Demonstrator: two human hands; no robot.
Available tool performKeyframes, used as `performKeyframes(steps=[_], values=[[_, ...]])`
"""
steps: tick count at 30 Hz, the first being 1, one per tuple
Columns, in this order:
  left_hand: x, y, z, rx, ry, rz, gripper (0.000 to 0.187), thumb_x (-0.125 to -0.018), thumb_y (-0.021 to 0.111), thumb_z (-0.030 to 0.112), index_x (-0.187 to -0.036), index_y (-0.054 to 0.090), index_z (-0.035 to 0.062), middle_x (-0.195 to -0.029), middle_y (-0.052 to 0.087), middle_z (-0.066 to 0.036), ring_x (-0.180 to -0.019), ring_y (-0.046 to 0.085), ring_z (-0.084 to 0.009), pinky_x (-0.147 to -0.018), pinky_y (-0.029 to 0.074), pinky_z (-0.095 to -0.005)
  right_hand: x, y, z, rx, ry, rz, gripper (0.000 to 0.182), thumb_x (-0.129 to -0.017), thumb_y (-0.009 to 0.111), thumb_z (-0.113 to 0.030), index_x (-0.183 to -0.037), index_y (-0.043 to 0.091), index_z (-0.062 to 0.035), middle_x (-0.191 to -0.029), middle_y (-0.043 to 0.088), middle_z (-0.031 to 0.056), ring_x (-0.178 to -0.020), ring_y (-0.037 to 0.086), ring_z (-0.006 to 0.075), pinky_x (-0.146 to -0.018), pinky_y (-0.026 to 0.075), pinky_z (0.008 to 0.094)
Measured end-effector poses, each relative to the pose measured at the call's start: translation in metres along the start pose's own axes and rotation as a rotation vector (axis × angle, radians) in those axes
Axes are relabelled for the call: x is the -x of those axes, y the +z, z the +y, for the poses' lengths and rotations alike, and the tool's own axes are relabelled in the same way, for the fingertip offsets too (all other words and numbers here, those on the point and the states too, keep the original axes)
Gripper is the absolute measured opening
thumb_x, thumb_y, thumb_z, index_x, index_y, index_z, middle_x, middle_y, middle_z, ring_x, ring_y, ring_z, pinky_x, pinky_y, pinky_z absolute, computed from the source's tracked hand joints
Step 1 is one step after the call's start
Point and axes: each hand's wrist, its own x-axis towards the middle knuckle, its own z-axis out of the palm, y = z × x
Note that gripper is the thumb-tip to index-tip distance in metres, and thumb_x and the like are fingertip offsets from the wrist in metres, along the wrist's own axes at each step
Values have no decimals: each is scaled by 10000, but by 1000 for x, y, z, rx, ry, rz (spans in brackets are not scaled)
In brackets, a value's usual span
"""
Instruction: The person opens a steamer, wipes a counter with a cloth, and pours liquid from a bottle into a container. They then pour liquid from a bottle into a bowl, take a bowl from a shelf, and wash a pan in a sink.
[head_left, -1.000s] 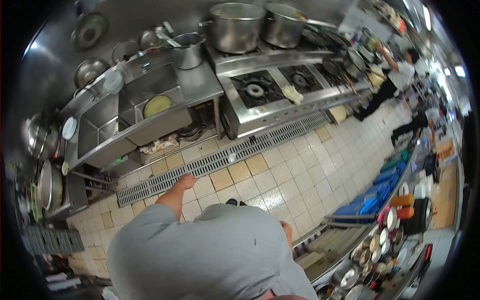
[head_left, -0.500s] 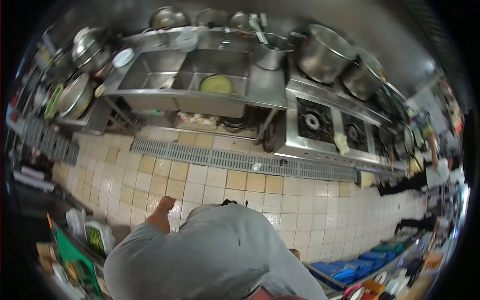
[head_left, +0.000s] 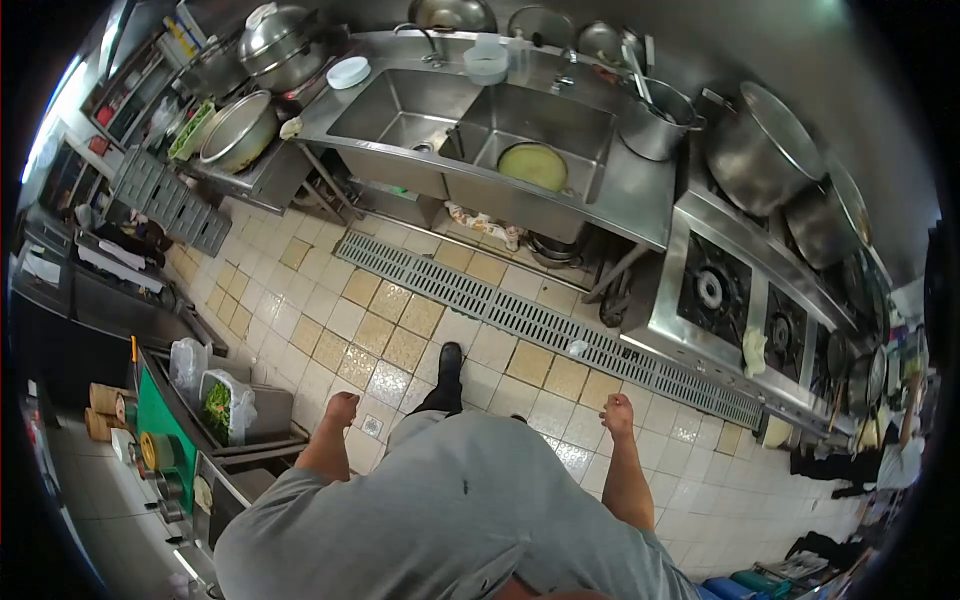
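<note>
My left hand [head_left: 342, 408] hangs low over the tiled floor, its fingers curled in and no object showing in it. Out to the other side, my right hand [head_left: 617, 412] is also loosely closed, with nothing visible in the fingers. Neither hand touches anything. Ahead stands a steel double sink [head_left: 470, 190]; a round yellow-green board or lid [head_left: 533, 166] lies in its right basin. Nearest to my left hand is a white container of green vegetables [head_left: 217, 405]. A black shoe [head_left: 450, 362] shows in front of my body.
A floor drain grate [head_left: 500, 306] runs along the front of the sink and the gas stove [head_left: 710, 290]. Large steel pots [head_left: 765, 150] stand behind the burners. A green-topped counter [head_left: 165, 420] is at left. Other people [head_left: 895, 465] are at the far right.
My view has turned rightward and moved along the floor, so the sink and stove sit farther right in the frame. My right hand has swung into full view. A shoe now shows.
</note>
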Motion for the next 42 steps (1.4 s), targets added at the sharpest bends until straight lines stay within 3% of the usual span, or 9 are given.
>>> performKeyframes(steps=[5, 11, 16, 20, 26, 30, 34, 37, 42], values=[[-69, 16, -20, 170, 23, -66, 401, -985, 657, 381, -1267, 690, 98, -820, 693, -90, -676, 672, -190, -511, 533, -346, -22, 73, -69, -132, 152, -230, 262, -1070, 513, -305, -1239, 535, -107, -864, 665, 144, -611, 671, 286, -505, 551, 425], [-131, -9, -48, 115, -133, -230, 446, -1011, 623, 414, -1346, 628, 120, -1079, 717, -83, -860, 699, -264, -691, 570, -476, -63, 191, -220, 238, -427, -283, 311, -1041, 496, -102, -1351, 474, -83, -1409, 512, 172, -1032, 676, 306, -741, 602, 418], [-212, -82, 13, 81, -300, -325, 428, -1028, 589, 396, -1348, 606, 112, -1062, 708, -84, -839, 686, -280, -697, 570, -465, -103, 226, -415, -105, -508, -170, 407, -1062, 561, -203, -1453, 514, -100, -1243, 638, 57, -1035, 645, 181, -748, 594, 341], [-204, -128, 158, 453, -75, 110, 349, -1009, 615, 327, -1268, 668, 99, -1029, 703, -82, -796, 686, -217, -601, 557, -401, -147, 211, -566, -197, -652, -101, 644, -1065, 573, -354, -1609, 345, -98, -1557, 472, 105, -1296, 554, 223, -953, 541, 375], [-227, -115, 298, 370, 102, 116, 407, -1004, 627, 333, -1294, 663, 49, -990, 708, -87, -781, 681, -180, -581, 536, -338, -278, 200, -760, -81, -742, 58, 765, -1061, 543, -457, -1633, 256, -38, -1458, 571, 150, -1105, 600, 188, -878, 527, 317], [-243, -73, 289, 381, 10, -22, 373, -1021, 610, 316, -1290, 645, 59, -918, 693, -50, -695, 613, -176, -590, 516, -357, -398, 236, -822, -361, -792, 154, 747, -1052, 536, -529, -1609, 342, -71, -1546, 500, 124, -1312, 554, 269, -1001, 522, 399], [-165, -56, 328, 201, -77, -42, 335, -1031, 606, 274, -1344, 627, 156, -1067, 686, -31, -886, 642, -251, -768, 541, -467, -450, 241, -860, -447, -611, -319, 692, -1027, 519, -635, -1378, 608, -46, -1141, 731, 112, -996, 701, 207, -844, 563, 373], [-147, -43, 267, 228, -215, 34, 368, -1024, 609, 306, -1350, 644, 139, -1177, 704, -51, -975, 673, -273, -827, 541, -453, -518, 243, -866, -646, -402, -65, 667, -989, 564, -670, -1307, 629, -87, -935, 733, 83, -755, 701, 171, -666, 569, 335], [-107, -61, 236, 27, -215, -8, 369, -1032, 605, 314, -1329, 648, 100, -1159, 703, -76, -946, 678, -249, -787, 536, -402, -600, 241, -858, -464, -147, -312, 486, -983, 677, -527, -1274, 607, -146, -874, 704, 84, -592, 651, 167, -488, 523, 311]])
